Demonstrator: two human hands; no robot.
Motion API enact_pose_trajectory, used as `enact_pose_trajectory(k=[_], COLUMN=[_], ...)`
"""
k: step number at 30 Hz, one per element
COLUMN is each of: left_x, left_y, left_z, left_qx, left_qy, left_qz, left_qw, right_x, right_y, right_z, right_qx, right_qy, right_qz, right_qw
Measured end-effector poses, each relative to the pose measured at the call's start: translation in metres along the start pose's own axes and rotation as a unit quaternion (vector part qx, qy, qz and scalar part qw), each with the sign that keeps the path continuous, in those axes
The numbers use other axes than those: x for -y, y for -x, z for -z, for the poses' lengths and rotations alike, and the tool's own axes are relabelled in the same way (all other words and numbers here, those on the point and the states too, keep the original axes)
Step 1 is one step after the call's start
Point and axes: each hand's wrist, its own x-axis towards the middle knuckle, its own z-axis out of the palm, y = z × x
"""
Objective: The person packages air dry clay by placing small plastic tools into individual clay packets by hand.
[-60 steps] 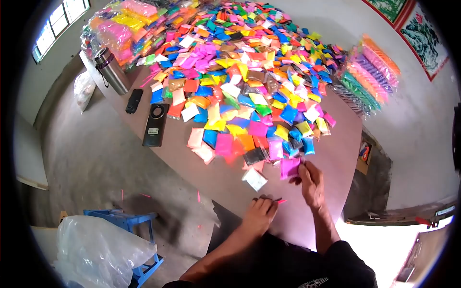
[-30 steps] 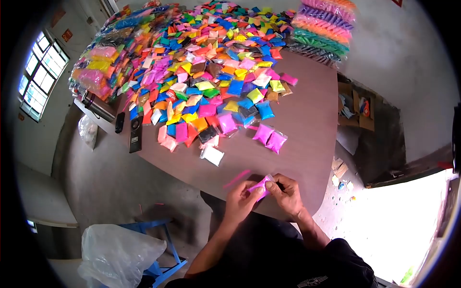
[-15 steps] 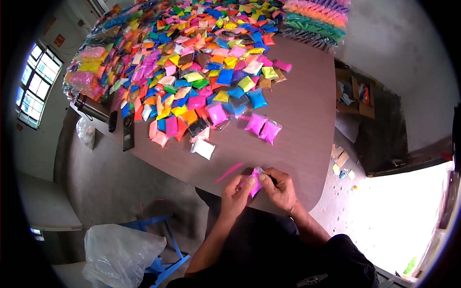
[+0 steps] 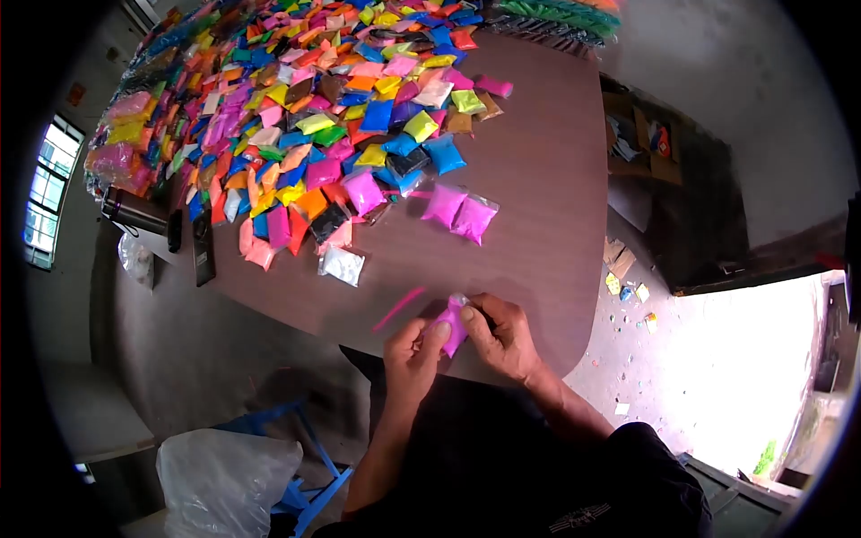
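Since two seconds ago, when your hands were working apart, both are now meeting at lower centre on one small glossy pink plastic packet. Your left hand is gripping its lower body, thumb pressing on the front; your right hand is pinching its clear upper end, thumb and fingers nearly together. Your view is also shifting: the heap of many-coloured plastic packets is now sitting farther toward the upper left. A thin bright-pink strip is lying just left of your hands.

The near edge of the brown wood-look table is running beneath your hands and curving at a rounded corner to the lower right. Room for moving is stretching right of the paired pink packets and below the white packet.
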Motion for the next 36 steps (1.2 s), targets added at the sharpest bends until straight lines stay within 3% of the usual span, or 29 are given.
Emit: enact_pose_trajectory(k=[8,14,21,23,33,36], left_x=[-0.012,0.004,-0.008,-0.012,-0.014,-0.011], left_y=[-0.001,-0.001,-0.002,-0.002,0.001,0.0], left_z=[-0.013,0.005,-0.007,-0.005,-0.011,-0.006], left_qx=[0.043,0.057,0.04,0.03,-0.004,0.003], left_qy=[0.036,-0.032,0.036,-0.038,0.04,0.008], left_qz=[-0.024,-0.023,-0.044,-0.048,-0.052,-0.033], left_qw=[0.998,0.998,0.998,0.998,0.998,0.999], right_x=[-0.007,-0.001,-0.009,-0.005,-0.011,-0.011], right_y=[0.004,0.0,0.006,0.003,0.004,0.005], right_z=[0.001,0.003,0.002,0.001,0.003,0.003], right_qx=[-0.002,0.009,0.012,0.021,0.039,0.049], right_qy=[-0.113,0.001,-0.061,-0.039,-0.028,-0.012], right_qz=[-0.065,0.019,0.002,0.021,0.001,0.034], right_qw=[0.991,1.0,0.998,0.999,0.999,0.998])
